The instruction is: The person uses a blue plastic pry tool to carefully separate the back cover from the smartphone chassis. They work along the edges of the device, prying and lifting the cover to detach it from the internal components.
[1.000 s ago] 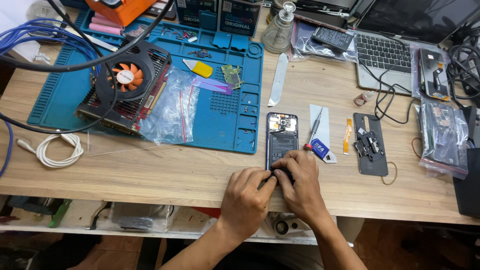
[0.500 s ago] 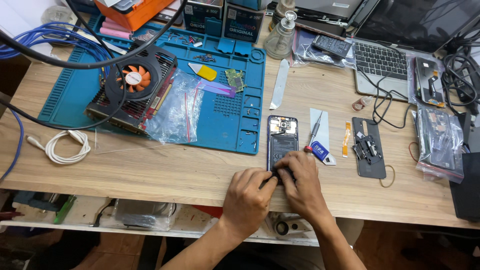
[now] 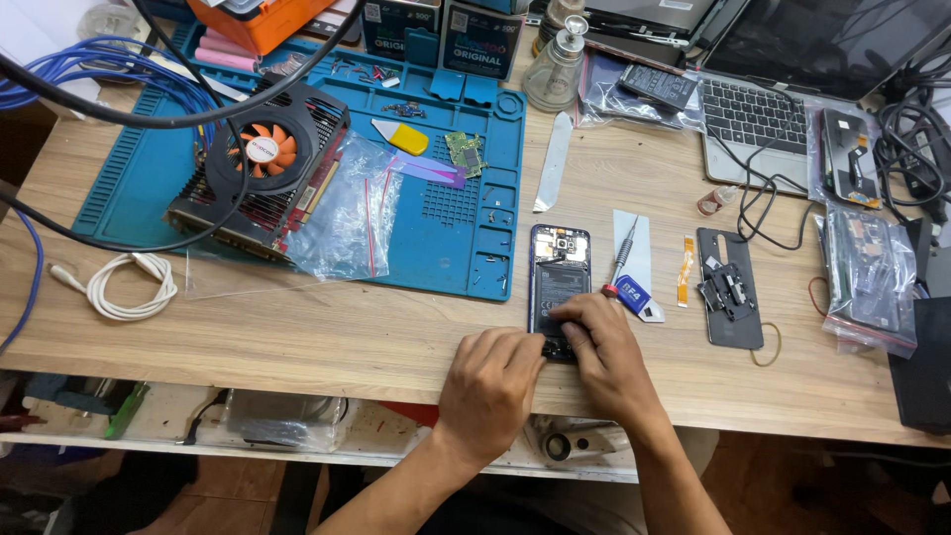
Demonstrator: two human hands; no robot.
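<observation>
The fingers of the right hand (image 3: 606, 359) are curled down onto the lower end of the opened dark smartphone with its back cover removed (image 3: 559, 282); the left hand (image 3: 492, 394) closes its fingertips on the same lower edge from the other side. Whether a small part or tool is pinched between them cannot be determined, as the knuckles hide the contact point.

The phone lies flat on the light wooden workbench (image 3: 297, 327), just beside the right edge of the blue silicone repair mat (image 3: 466, 228), near the bench's front edge.

Hazards:
- Excess fingertip pressure may bend exposed connectors or tear a flex cable.
- A loosened screw may roll off the nearby front edge.
- The slim metal-shafted screwdriver (image 3: 622, 256), lying just right of the phone, may be knocked by the right wrist.
</observation>
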